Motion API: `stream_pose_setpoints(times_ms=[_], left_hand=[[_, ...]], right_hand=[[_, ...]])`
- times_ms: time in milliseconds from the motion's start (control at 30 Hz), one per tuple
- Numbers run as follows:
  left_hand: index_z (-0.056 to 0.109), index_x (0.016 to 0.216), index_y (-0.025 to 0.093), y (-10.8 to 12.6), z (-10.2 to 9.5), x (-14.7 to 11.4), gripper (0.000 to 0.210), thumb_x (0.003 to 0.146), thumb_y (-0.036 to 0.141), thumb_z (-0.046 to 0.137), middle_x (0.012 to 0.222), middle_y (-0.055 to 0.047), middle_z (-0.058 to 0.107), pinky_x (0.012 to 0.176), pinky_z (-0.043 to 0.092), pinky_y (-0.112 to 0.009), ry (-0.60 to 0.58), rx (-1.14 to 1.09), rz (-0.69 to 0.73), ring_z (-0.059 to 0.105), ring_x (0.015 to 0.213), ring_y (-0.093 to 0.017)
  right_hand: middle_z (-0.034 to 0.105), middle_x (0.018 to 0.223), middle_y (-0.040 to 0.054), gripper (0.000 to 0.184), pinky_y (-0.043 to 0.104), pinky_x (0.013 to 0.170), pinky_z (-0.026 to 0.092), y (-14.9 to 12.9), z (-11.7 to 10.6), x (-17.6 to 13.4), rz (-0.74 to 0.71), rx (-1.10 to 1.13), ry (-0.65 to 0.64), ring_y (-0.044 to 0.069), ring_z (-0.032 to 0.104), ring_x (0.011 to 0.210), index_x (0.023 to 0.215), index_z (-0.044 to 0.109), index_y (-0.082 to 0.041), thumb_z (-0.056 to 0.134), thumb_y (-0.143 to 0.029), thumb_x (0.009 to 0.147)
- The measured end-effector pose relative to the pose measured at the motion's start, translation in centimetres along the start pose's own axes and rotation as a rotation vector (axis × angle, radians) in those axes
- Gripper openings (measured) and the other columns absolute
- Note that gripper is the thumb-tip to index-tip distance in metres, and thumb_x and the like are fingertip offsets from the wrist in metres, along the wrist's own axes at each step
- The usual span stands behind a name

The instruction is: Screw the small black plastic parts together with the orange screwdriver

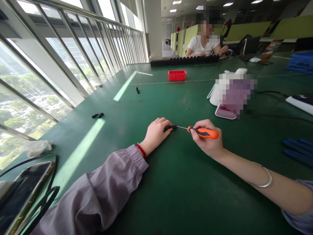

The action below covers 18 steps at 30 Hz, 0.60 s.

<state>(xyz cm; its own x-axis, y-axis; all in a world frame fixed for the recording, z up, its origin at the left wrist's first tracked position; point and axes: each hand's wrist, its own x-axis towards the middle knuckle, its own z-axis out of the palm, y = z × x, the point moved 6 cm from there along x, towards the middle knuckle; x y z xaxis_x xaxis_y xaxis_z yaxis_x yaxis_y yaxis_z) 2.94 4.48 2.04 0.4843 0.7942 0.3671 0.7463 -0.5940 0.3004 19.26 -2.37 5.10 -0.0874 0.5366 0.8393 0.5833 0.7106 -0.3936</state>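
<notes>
In the middle of the green table (186, 182), my left hand (158, 130) is closed on a small black part (173, 127), pressing it against the tabletop. Most of that part is hidden under my fingers. My right hand (209, 140) grips a screwdriver (206, 133) by its orange and black handle. The thin metal shaft points left, and its tip meets or nearly meets the right end of the black part; I cannot tell whether it touches. Small black pieces (100, 115) lie to the left, and another black piece (138, 90) sits farther back.
A red bin (177, 75) stands toward the back, before a long black strip (186, 61). To the right are a white and purple bag (234, 88), blue gloves (299, 150) and a blue basket (302, 62). A phone (24, 192) with cables lies front left. A person (204, 44) sits opposite.
</notes>
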Motion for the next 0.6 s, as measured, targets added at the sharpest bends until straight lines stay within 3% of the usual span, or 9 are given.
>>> stream_pose_setpoints(times_ms=[400,600], left_hand=[[0.065,0.089,0.021,0.29,-0.13,0.02,0.011,0.086,0.026,0.055,0.093,-0.002,0.064,0.074,0.045,-0.030,-0.007,0.032,0.010,0.056,0.089,-0.018],[0.065,0.090,0.022,-0.01,0.02,0.04,0.012,0.085,0.028,0.056,0.093,-0.002,0.063,0.073,0.045,-0.029,-0.024,0.006,0.001,0.056,0.088,-0.018]], right_hand=[[0.056,0.066,-0.0042,0.013,0.020,0.048,0.044,-0.20,-0.15,-0.09,-0.042,-0.029,0.007,0.008,0.053,0.050,0.081,0.049,-0.023,0.061,-0.021,0.079],[0.056,0.065,-0.0039,0.012,0.020,0.048,0.044,-0.02,-0.22,0.04,0.023,-0.022,0.034,0.008,0.053,0.049,0.078,0.050,-0.022,0.061,-0.022,0.080]])
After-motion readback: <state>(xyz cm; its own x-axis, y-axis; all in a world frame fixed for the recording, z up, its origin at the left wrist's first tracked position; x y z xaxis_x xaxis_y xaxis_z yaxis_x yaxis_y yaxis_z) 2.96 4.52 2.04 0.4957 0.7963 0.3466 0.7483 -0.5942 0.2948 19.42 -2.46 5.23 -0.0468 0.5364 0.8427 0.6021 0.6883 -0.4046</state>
